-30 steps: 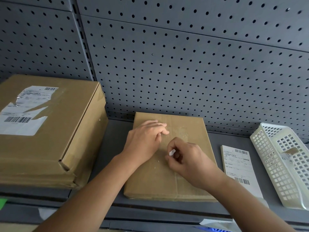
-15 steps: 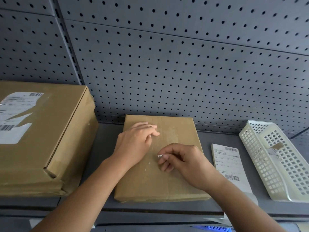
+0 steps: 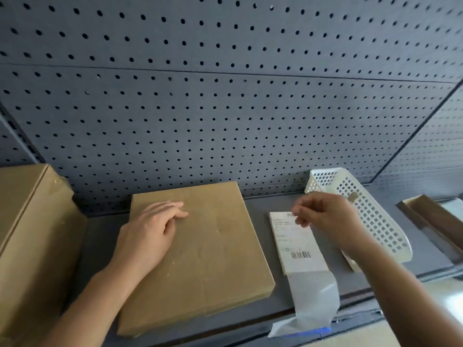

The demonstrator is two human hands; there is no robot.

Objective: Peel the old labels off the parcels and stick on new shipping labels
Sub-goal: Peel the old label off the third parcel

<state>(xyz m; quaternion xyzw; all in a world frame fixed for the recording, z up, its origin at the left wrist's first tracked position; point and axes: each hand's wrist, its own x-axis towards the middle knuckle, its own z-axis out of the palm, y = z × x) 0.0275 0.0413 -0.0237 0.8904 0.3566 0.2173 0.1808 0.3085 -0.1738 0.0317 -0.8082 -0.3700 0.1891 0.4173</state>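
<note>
I count two parcels. Flat parcel [image 3: 205, 246] lies under left hand [image 3: 150, 229], palm down, fingers straight. Larger parcel [image 3: 30, 234] sits left of that hand. One label stack [image 3: 295, 249] lies under right hand [image 3: 325, 216]; fingers curled, can't tell if pinching anything. One white basket [image 3: 370, 216] just right of it.

My right hand [image 3: 325, 216] has left the top of the parcel [image 3: 205, 246] and now hangs over the far end of the label stack [image 3: 295, 246], beside the white basket [image 3: 375, 221]. The white scrap I was pinching no longer shows. My view has swung right, pushing the big box [image 3: 25, 234] to the left edge.
</note>
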